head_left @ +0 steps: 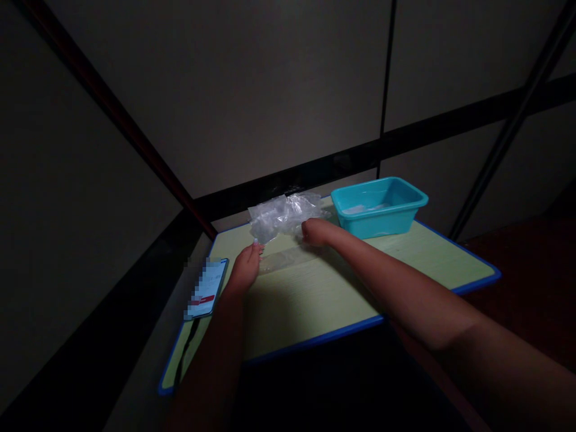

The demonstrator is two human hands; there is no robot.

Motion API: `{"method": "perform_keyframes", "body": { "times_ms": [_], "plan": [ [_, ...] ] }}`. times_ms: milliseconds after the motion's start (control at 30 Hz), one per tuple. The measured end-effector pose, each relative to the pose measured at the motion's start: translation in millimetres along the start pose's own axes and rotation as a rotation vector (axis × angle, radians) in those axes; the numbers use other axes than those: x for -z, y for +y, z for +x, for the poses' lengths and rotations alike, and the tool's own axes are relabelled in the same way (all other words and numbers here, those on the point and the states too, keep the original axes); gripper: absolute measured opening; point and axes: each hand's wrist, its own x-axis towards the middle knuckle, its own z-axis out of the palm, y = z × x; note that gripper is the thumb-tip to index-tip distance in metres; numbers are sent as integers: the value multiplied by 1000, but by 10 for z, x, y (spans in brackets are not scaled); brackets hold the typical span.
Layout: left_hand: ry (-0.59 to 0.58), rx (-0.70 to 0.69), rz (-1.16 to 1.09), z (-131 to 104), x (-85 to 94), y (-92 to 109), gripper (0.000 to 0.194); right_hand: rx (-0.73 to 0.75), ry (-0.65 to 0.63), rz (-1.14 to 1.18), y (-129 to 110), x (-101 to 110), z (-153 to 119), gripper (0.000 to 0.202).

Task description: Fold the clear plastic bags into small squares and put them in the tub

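A flat, see-through plastic bag lies on the table between my two hands. At its left end rests my left hand, with the thumb and fingertips stretched forward and slightly apart. My right hand is closed at the bag's far right side, its fingers curled and mostly hidden; it seems to pinch the plastic. Just beyond both hands sits a crumpled heap of clear plastic bags, shiny and loosely folded, reaching close to the right fingers.
A turquoise plastic basin stands at the back right with some pale, clear material inside. On the left edge lies a phone with its screen lit, a dark strap below it. The pale table has a blue rim; a panelled wall rises behind.
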Motion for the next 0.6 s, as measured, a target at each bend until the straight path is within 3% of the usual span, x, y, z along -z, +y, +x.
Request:
{"method": "perform_keyframes", "body": {
  "times_ms": [233,600],
  "plan": [
    [-15,-24,69,0,35,-3,56,-12,-86,-22,-4,-3,-33,40],
    [30,25,187,1,104,22,55,3,-151,-10,43,-73,34,69]
  ]
}}
